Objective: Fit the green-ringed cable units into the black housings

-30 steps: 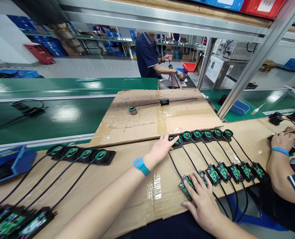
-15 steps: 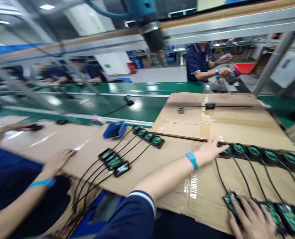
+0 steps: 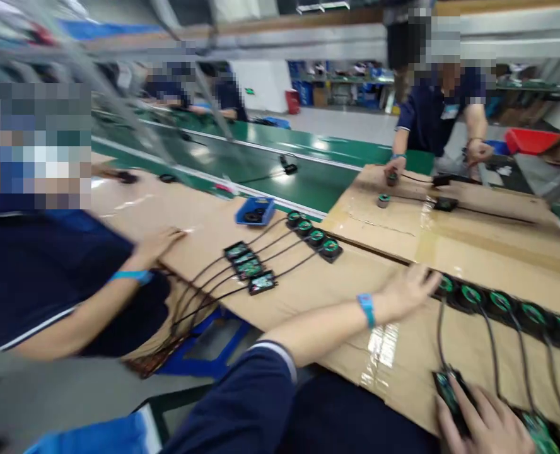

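Observation:
My left hand (image 3: 410,293) is open, blurred, its fingers spread at the left end of a row of round black parts with green centres (image 3: 500,302). Its fingertips overlap the first round part; whether they touch it I cannot tell. At the lower right, my right hand (image 3: 490,419) is closed over a black-cased circuit board (image 3: 453,397), thumb at its left side and fingers across its top. A black cable (image 3: 441,334) links this board to the first round part. More green circuit boards (image 3: 538,432) lie beside my right hand, partly hidden by it.
Cardboard (image 3: 308,309) covers the bench. Left of centre lie several cabled boards (image 3: 249,265) with round parts (image 3: 315,236) and a blue tray (image 3: 255,211). A co-worker's arm (image 3: 95,309) rests at left. Across the raised cardboard (image 3: 384,233), another person (image 3: 443,113) handles a cabled part.
The view has turned left. My left hand has drawn back slightly from the first round part; my right hand stays on the board. The person opposite has brought a cabled part over the raised cardboard.

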A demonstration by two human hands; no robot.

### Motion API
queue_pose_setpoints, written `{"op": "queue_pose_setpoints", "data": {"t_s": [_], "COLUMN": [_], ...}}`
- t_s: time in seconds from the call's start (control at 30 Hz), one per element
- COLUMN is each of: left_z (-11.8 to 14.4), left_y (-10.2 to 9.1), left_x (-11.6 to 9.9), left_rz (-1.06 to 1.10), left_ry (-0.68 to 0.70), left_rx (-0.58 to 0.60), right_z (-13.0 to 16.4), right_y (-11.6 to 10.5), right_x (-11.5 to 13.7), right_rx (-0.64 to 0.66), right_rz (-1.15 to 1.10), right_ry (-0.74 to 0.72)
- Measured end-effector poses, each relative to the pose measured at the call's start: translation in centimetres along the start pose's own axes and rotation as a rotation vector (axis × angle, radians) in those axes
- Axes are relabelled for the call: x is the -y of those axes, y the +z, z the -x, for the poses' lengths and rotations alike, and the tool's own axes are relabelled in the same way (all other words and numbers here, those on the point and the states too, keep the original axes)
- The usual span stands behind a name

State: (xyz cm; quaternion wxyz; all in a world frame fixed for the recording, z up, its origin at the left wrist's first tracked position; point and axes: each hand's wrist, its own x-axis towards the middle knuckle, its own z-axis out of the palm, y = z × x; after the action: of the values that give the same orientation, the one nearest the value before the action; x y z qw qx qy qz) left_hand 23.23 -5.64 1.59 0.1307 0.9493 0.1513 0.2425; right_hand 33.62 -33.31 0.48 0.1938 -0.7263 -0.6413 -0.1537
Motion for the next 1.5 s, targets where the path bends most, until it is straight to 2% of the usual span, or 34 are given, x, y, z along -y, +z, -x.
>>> {"op": "queue_pose_setpoints", "data": {"t_s": [0.07, 0.17, 0.27, 0.33, 0.43, 0.5, 0.67, 0.8, 0.9, 0.97, 1.07, 1.13, 1.2, 1.4, 1.5], "left_z": [3.6, 8.2, 10.8, 11.6, 11.8, 11.7, 11.5, 11.4, 11.3, 11.3, 11.1, 11.0, 11.0, 10.9, 10.9], "left_y": [-1.0, -0.6, 0.2, 0.2, -0.2, -0.3, -0.3, -0.4, -0.4, -0.4, -0.5, -0.6, -0.8, -0.8, -0.8], "left_x": [1.7, 5.0, 7.3, 7.7, 7.4, 7.3, 7.6, 7.7, 7.7, 7.7, 7.6, 7.5, 7.4, 7.5, 7.5], "left_rz": [0.129, 0.198, 0.200, 0.182, 0.140, 0.115, 0.079, 0.057, 0.042, 0.040, 0.040, 0.038, 0.038, 0.040, 0.026], "left_ry": [-0.074, -0.232, -0.232, -0.213, -0.210, -0.209, -0.191, -0.168, -0.152, -0.146, -0.147, -0.145, -0.141, -0.127, -0.124], "left_rx": [0.000, -0.065, -0.085, -0.092, -0.091, -0.082, -0.045, -0.054, -0.070, -0.076, -0.081, -0.081, -0.082, -0.080, -0.087], "right_z": [-0.6, -1.8, -1.7, -0.4, 2.2, 3.9, 5.7, 5.6, 6.3, 7.5, 9.7, 10.9, 11.5, 11.1, 10.1], "right_y": [-1.4, -2.3, -3.1, -4.3, -6.1, -6.9, -6.7, -6.6, -7.3, -8.1, -9.0, -9.2, -9.2, -9.7, -10.0], "right_x": [2.5, 5.1, 5.5, 4.8, 2.6, 0.6, -3.1, -4.0, -4.5, -5.2, -6.8, -8.1, -9.4, -13.0, -13.6], "right_rx": [0.104, 0.219, 0.234, 0.171, 0.042, 0.028, 0.066, -0.019, -0.106, -0.193, -0.286, -0.288, -0.275, -0.146, -0.105], "right_rz": [0.073, 0.047, 0.024, 0.045, 0.166, 0.234, 0.185, 0.132, 0.132, 0.195, 0.300, 0.266, 0.220, 0.401, 0.484], "right_ry": [0.069, 0.192, 0.240, 0.314, 0.525, 0.596, 0.487, 0.478, 0.504, 0.591, 0.829, 0.973, 1.027, 0.918, 0.922]}}
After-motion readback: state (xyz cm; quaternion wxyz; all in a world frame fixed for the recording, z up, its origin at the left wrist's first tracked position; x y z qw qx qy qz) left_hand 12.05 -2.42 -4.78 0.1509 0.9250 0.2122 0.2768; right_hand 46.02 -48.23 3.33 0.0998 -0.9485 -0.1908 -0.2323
